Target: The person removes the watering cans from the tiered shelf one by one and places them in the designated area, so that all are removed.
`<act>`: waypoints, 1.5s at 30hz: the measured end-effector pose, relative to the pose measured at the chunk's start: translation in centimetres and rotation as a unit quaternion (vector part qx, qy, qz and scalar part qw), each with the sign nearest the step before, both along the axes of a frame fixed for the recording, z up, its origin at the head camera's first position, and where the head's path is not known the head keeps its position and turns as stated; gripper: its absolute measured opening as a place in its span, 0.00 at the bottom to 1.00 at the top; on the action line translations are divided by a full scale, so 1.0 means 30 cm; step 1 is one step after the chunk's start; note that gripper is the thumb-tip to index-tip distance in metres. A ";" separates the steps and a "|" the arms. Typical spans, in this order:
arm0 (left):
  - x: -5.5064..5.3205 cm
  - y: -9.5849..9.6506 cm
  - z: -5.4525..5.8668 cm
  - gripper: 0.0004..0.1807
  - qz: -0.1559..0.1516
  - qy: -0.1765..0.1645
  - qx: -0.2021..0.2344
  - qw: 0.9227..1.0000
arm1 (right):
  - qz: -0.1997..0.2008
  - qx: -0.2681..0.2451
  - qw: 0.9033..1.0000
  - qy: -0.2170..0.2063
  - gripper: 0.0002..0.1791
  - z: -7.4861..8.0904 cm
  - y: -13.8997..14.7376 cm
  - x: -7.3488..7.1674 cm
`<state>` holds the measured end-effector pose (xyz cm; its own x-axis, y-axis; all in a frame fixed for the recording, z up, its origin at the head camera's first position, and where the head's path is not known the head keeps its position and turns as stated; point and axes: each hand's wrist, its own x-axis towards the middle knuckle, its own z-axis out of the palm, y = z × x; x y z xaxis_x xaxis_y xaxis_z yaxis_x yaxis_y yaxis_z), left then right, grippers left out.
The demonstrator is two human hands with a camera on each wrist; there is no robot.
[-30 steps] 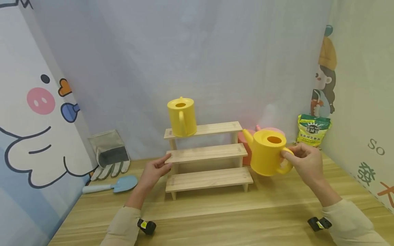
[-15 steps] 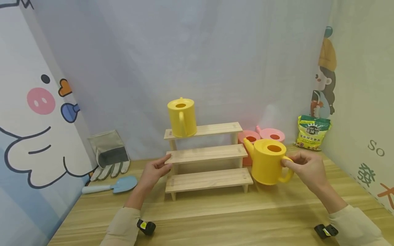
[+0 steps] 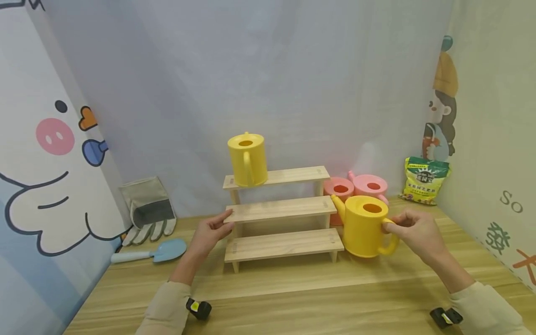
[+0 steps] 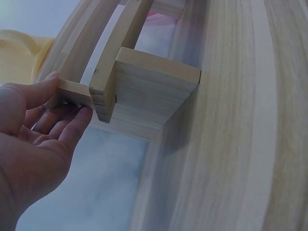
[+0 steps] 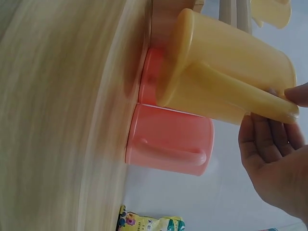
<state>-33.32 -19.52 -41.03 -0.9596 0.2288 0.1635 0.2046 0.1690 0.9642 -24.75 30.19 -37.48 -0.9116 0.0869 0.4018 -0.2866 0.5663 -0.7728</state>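
Observation:
My right hand [image 3: 420, 232] pinches the handle of a yellow watering can [image 3: 363, 230], thumb on top. The can is upright at the right end of a three-step wooden stand [image 3: 280, 209], spout towards it. In the right wrist view a gap shows between the can's base [image 5: 173, 62] and the table. My left hand [image 3: 209, 235] holds the left end of the stand's middle step, thumb above and fingers below, as the left wrist view shows. A second yellow watering can [image 3: 248, 160] stands at the top step's left end, handle towards me.
A red watering can [image 3: 338, 186] and a pink watering can [image 3: 370, 184] stand behind the held one. A yellow-green bag [image 3: 426, 181] is at the back right. On the left lie a blue trowel [image 3: 169, 251] and grey-white gloves [image 3: 150, 209]. Fabric walls [image 3: 293, 83] enclose the wooden table [image 3: 293, 302].
My right hand has lowered the yellow watering can towards the table beside the stand, uncovering the red and pink cans behind. My left hand has stayed on the middle step.

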 end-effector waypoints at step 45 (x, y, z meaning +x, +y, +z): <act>0.004 -0.002 0.003 0.31 0.000 0.003 -0.007 1.000 | 0.062 0.022 0.988 -0.141 0.12 0.009 0.000 -0.004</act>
